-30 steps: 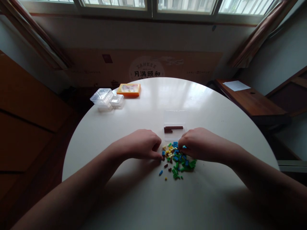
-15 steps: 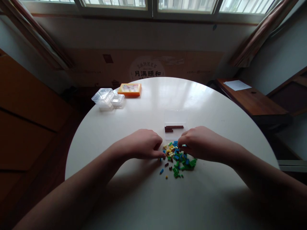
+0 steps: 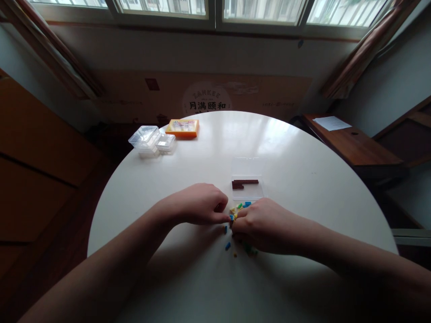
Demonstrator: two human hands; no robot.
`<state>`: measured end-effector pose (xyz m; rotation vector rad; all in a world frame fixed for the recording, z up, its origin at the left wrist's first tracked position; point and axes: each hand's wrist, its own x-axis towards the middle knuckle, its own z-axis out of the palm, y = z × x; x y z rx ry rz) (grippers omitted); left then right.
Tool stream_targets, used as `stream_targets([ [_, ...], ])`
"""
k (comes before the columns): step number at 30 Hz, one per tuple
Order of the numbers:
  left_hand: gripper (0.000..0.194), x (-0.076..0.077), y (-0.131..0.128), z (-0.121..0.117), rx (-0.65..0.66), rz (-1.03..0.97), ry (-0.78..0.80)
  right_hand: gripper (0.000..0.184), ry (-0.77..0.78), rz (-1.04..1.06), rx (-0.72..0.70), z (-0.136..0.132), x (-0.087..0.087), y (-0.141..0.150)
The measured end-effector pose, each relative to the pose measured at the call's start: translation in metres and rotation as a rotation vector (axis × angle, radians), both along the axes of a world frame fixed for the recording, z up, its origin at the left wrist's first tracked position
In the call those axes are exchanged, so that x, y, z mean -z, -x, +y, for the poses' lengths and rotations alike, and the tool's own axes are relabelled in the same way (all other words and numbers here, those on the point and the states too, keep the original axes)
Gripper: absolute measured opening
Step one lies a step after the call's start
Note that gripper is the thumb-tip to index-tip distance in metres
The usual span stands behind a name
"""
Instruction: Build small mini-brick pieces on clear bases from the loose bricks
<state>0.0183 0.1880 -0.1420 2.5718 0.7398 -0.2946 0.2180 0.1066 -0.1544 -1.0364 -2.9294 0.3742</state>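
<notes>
A pile of small toy bricks in yellow, blue, green and brown [image 3: 248, 204] lies on the white table, much of it hidden under my right hand [image 3: 261, 224]. That hand reaches down over the pile with its fingers drawn together; whatever they pinch is out of sight. At the pile's left edge is my left hand [image 3: 204, 204], its fingers curled and its tips by a blue brick [image 3: 231, 217]; I cannot make out what they hold. Just behind the pile sits an open clear plastic case [image 3: 254, 192] with rows of dark brown bricks [image 3: 245, 182] inside.
Loose blue bricks [image 3: 228, 246] and a small yellow piece [image 3: 235, 255] lie in front of the pile. Clear plastic boxes [image 3: 144, 137] and an orange box [image 3: 182, 133] stand at the back left of the round table [image 3: 286, 148]. A wooden desk [image 3: 357, 143] is off to the right.
My right hand has moved left and nearer to me, from the pile's back right to over its middle, covering most green bricks. My left hand has stayed nearly still.
</notes>
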Motion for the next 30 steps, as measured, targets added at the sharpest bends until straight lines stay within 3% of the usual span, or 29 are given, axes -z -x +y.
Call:
stream_targets([
  [4,0.03,0.001,0.002,0.001,0.001,-0.011,0.009,0.015,0.007,0.056,0.055,0.004,-0.01,-0.009],
  [8,0.032,0.004,0.003,0.003,-0.005,-0.008,0.001,0.017,-0.101,0.182,0.285,0.02,-0.014,-0.027],
  [12,0.031,0.005,0.002,0.004,-0.018,-0.009,-0.001,0.019,-0.188,0.112,0.471,0.038,-0.005,-0.041],
  [19,0.033,0.003,0.003,0.004,-0.04,-0.013,0.026,0.019,-0.118,0.007,0.529,0.048,0.006,-0.036],
  [30,0.033,0.003,0.005,0.004,-0.038,-0.01,0.052,0.019,-0.127,0.035,0.541,0.043,0.001,-0.035],
])
